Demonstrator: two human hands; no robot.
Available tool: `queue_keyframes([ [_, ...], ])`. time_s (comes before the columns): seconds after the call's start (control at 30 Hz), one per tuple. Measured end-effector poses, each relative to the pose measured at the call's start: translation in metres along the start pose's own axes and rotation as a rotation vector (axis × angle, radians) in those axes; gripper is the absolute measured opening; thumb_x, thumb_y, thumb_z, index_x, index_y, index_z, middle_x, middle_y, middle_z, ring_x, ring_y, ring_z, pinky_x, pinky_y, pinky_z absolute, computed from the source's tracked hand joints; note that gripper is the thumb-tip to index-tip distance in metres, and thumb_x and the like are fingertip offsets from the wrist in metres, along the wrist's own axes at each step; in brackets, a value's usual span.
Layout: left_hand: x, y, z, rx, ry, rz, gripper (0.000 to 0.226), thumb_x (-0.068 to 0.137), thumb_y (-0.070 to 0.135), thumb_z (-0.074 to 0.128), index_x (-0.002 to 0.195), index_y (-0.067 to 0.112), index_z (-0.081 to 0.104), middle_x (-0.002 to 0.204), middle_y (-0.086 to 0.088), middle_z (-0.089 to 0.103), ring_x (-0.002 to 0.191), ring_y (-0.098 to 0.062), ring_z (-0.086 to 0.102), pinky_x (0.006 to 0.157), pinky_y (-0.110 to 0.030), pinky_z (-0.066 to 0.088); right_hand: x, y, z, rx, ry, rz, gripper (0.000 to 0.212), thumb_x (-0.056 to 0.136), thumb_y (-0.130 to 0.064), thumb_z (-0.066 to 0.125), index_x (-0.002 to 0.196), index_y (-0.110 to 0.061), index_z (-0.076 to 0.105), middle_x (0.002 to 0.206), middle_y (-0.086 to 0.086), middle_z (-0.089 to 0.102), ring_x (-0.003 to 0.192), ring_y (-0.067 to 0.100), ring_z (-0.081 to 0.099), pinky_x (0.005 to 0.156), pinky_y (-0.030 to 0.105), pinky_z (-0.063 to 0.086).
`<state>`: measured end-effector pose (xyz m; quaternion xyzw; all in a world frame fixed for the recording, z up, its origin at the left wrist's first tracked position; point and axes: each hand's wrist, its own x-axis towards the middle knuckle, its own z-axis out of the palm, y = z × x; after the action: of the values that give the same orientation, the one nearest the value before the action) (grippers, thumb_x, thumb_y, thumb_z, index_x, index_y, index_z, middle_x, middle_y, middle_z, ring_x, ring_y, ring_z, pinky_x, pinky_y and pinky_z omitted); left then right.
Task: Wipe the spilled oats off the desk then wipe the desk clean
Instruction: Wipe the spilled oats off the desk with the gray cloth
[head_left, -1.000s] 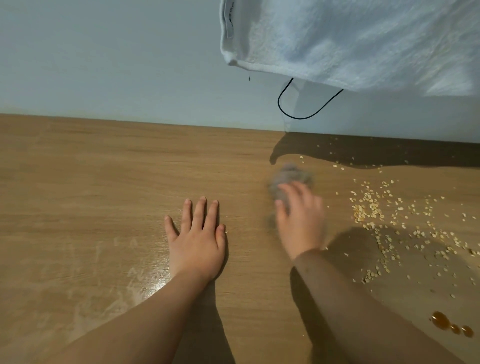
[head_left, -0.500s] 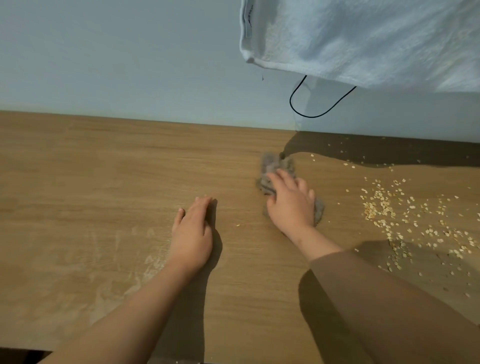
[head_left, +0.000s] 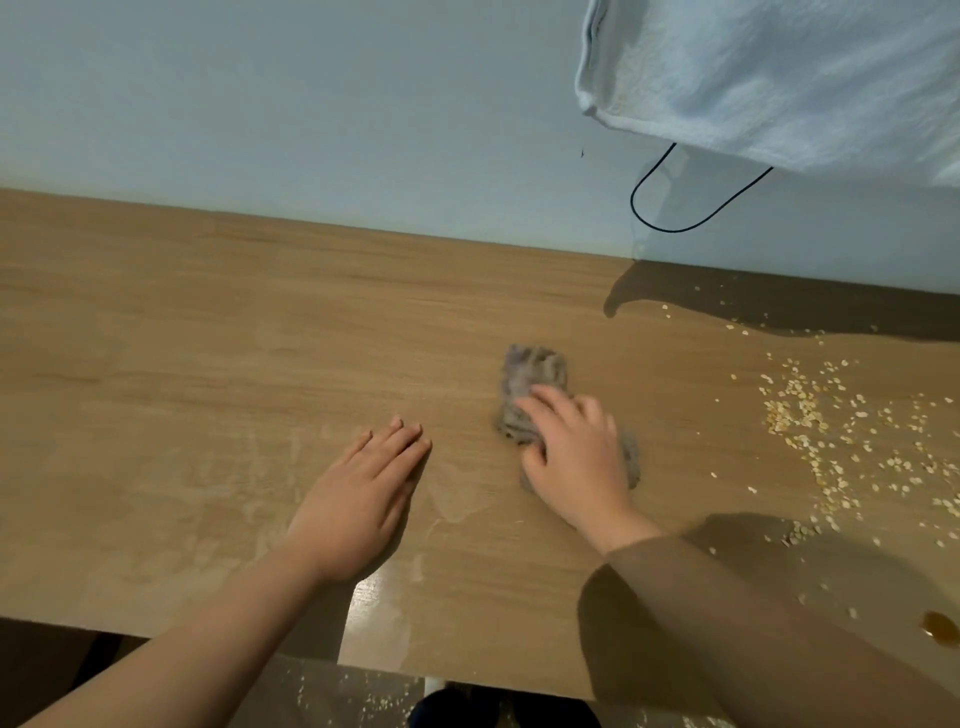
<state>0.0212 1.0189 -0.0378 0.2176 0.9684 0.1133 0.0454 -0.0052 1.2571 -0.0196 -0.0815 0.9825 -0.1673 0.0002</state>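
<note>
Head view: my left hand (head_left: 358, 499) lies flat on the desk (head_left: 208, 338) just below centre, fingers straight and pressed together. At its 3 o'clock, my right hand (head_left: 576, 457) sits palm-down on the grey cloth (head_left: 530, 379), fingers loosely spread. Blur hides whether they pinch it or only press. The cloth pokes out at 12 o'clock from the fingers, and its rest is hidden under the palm. The oats (head_left: 810, 421) lie scattered at 3 o'clock of the frame, apart from the cloth and cut off by the edge. An amber drop (head_left: 941, 627) at 4 o'clock is also clipped. A towel (head_left: 779, 78) at 1 o'clock hides part of a black cable (head_left: 675, 223).
</note>
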Motion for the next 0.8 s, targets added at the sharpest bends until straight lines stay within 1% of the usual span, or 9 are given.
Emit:
queue_keyframes([
  [0.1,-0.011,-0.017,-0.003,0.065,0.003,0.038,0.047,0.098,0.033,0.026,0.134,0.016,0.052,0.138,-0.004,0.052,0.132,-0.024,0.041,0.11,-0.033,0.017,-0.04,-0.019,0.012,0.077,-0.09,-0.385,0.041,0.078,-0.026,0.046,0.116,-0.029,0.06,0.124,-0.009,0.058,0.105,0.015,0.046,0.083,0.038,0.047],
  [0.17,-0.018,-0.023,-0.003,0.079,0.014,0.013,0.048,0.099,0.036,0.022,0.136,0.02,0.05,0.14,-0.002,0.049,0.135,-0.021,0.034,0.111,-0.036,0.016,-0.034,-0.008,0.01,0.112,-0.071,-0.42,0.041,0.076,-0.026,0.043,0.113,-0.028,0.061,0.12,-0.008,0.06,0.102,0.013,0.045,0.08,0.04,0.048],
  [0.23,-0.02,-0.025,0.0,0.078,0.026,0.001,0.046,0.097,0.035,0.028,0.136,0.022,0.048,0.141,-0.002,0.049,0.136,-0.02,0.031,0.112,-0.038,0.015,-0.011,0.009,0.005,0.086,0.057,-0.163,0.042,0.083,-0.024,0.044,0.122,-0.027,0.057,0.132,-0.005,0.053,0.114,0.018,0.045,0.092,0.048,0.045],
  [0.33,-0.019,-0.024,0.002,0.105,0.048,-0.01,0.045,0.095,0.034,0.031,0.136,0.025,0.046,0.141,-0.001,0.049,0.137,-0.023,0.029,0.111,-0.044,0.016,0.03,0.029,-0.004,0.007,0.135,0.35,0.051,0.092,-0.022,0.048,0.141,-0.027,0.037,0.152,-0.002,0.028,0.131,0.023,0.031,0.11,0.043,0.025],
  [0.4,-0.018,-0.024,0.002,0.123,0.051,-0.043,0.044,0.095,0.037,0.029,0.136,0.026,0.044,0.141,-0.001,0.049,0.137,-0.025,0.027,0.109,-0.047,0.015,0.055,0.028,-0.004,0.033,0.143,0.477,0.055,0.091,-0.02,0.047,0.144,-0.025,0.032,0.154,0.001,0.023,0.134,0.026,0.026,0.111,0.043,0.02],
  [0.47,-0.017,-0.025,0.002,0.125,0.058,-0.064,0.046,0.096,0.038,0.028,0.136,0.023,0.043,0.141,-0.001,0.049,0.137,-0.026,0.028,0.109,-0.047,0.014,0.064,0.013,-0.001,0.012,0.113,0.401,0.055,0.091,-0.019,0.047,0.144,-0.025,0.034,0.153,0.0,0.027,0.134,0.026,0.026,0.11,0.042,0.021],
  [0.7,-0.018,-0.026,0.003,0.105,0.08,-0.075,0.048,0.094,0.033,0.029,0.134,0.016,0.05,0.138,-0.002,0.053,0.134,-0.028,0.038,0.109,-0.045,0.016,-0.037,-0.017,0.011,0.153,-0.195,-0.386,0.046,0.074,-0.022,0.045,0.115,-0.026,0.064,0.127,-0.008,0.058,0.112,0.014,0.043,0.091,0.035,0.035],
  [0.77,-0.017,-0.026,0.002,0.106,0.068,-0.078,0.049,0.095,0.034,0.028,0.135,0.016,0.05,0.139,-0.002,0.052,0.135,-0.029,0.038,0.109,-0.045,0.014,-0.033,0.002,0.007,0.089,-0.141,-0.384,0.048,0.074,-0.024,0.043,0.117,-0.025,0.064,0.129,-0.004,0.058,0.112,0.02,0.048,0.09,0.037,0.039],
  [0.8,-0.017,-0.026,0.002,0.098,0.06,-0.077,0.051,0.095,0.034,0.026,0.135,0.016,0.05,0.14,-0.002,0.05,0.136,-0.028,0.037,0.11,-0.044,0.012,-0.024,0.008,0.004,0.055,-0.093,-0.264,0.048,0.077,-0.025,0.044,0.122,-0.025,0.061,0.133,-0.003,0.055,0.115,0.024,0.048,0.092,0.041,0.039],
])
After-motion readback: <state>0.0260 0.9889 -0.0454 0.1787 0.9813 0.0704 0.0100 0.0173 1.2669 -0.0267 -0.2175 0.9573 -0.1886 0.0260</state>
